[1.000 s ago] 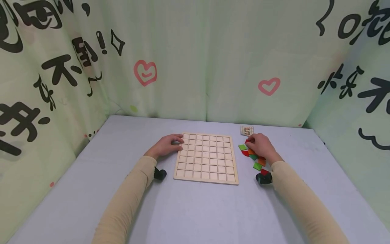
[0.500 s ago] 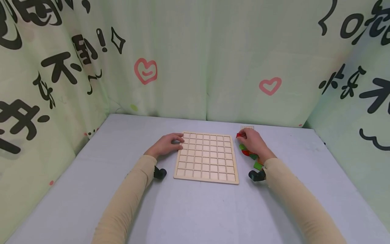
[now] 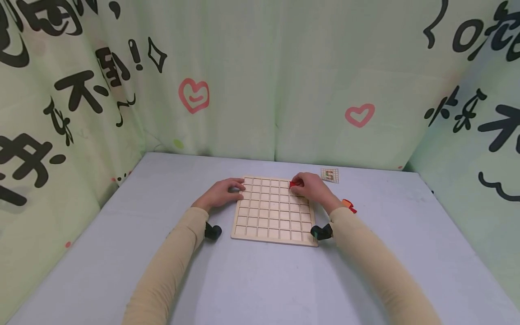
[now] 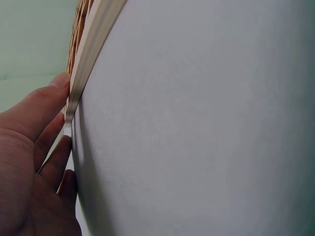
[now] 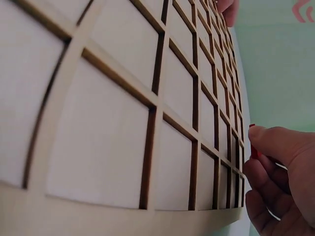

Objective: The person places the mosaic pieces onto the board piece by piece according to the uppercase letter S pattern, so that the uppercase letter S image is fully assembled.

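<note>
Right hand: on my feed the bare right hand (image 3: 312,186) has thumb and fingertips pinched narrow on the small thin red piece (image 3: 292,184).
Red piece: about 1 o'clock from board centre, over the grid's far part. Can't tell if it's touching down.
Seating it: my guess at the step in hand. I'd grip just the edges, square it to the cell walls, lower it flat, then press any proud corner instead of shoving it in tilted.
Pointing: free end pokes out toward 9 o'clock from the fingertips. On the right wrist cam it's a sliver, visible length running roughly 12 to 6. Fingers cover most of it, so I can't call the true long axis.
Grid board: the squarish pale wooden grid board (image 3: 269,211) lies flat, turned a hair clockwise; no obvious long axis.
Left hand: the bare left hand (image 3: 221,193) is at 10 o'clock, fingers loose, thumb touching the frame. Handy brace, I reckon.
Loose bits: orange piece (image 3: 346,203) and red bits (image 3: 353,210) at 3 o'clock, partly behind the tan sleeve (image 3: 373,257).
Card: small gridded card (image 3: 330,175), 2 o'clock, beyond the board.
</note>
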Available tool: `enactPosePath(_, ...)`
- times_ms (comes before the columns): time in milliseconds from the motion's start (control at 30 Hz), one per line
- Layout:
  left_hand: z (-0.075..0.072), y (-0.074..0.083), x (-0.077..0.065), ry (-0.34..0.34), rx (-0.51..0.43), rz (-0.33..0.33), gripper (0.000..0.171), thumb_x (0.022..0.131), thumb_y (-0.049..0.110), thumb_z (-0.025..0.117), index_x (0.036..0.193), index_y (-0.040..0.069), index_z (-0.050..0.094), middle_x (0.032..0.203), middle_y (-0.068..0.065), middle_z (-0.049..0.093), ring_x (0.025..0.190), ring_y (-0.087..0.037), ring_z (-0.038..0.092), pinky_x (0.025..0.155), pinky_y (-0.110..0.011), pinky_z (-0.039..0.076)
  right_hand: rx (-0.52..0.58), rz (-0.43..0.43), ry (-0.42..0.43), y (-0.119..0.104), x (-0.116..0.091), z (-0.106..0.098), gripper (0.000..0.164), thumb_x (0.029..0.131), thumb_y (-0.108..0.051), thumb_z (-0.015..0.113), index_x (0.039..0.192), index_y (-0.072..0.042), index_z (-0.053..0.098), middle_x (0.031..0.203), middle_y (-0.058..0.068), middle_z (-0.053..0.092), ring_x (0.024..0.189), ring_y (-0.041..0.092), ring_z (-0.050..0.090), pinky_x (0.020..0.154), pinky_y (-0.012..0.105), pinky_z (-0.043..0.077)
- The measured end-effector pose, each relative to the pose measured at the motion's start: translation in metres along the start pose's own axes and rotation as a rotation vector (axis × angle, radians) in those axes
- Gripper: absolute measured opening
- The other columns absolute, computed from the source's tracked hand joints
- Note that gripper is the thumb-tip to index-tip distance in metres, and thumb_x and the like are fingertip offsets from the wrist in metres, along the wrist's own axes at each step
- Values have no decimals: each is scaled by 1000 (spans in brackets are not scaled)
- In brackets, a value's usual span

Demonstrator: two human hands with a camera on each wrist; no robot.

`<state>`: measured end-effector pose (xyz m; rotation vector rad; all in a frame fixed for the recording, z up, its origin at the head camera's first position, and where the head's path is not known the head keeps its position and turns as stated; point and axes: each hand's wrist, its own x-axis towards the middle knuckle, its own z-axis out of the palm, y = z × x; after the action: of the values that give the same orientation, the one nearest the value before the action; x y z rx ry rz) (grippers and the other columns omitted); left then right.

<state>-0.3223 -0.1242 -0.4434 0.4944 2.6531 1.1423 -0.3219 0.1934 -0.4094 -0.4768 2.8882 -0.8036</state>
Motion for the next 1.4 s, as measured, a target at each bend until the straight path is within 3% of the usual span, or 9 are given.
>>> enactPosePath(233, 0, 0, 0, 0, 1, 4, 32, 94, 22, 71, 123, 9, 69, 157, -2, 46, 152, -27, 30, 127, -44, 24, -37, -48, -19, -3, 5, 9, 28, 97, -20, 67, 115, 1, 66, 108, 15, 69, 99, 27, 64, 91, 43, 55)
enactPosePath(1200, -1, 2, -1, -7, 0, 8, 32, 94, 21, 70, 123, 8, 69, 157, -3, 45, 152, -28, 29, 127, -45, 24, -63, -68, -56, -17, 10, 17, 28, 96, -18, 66, 117, 1, 67, 106, 14, 70, 96, 26, 62, 91, 42, 55)
enactPosePath(1400, 0, 2, -1, -5, 8, 10, 32, 94, 20, 71, 123, 8, 69, 157, -3, 45, 152, -28, 30, 127, -44, 24, -65, -81, -51, -16, 10, 17, 22, 95, -18, 67, 110, -2, 70, 102, 12, 71, 94, 25, 63, 90, 42, 55)
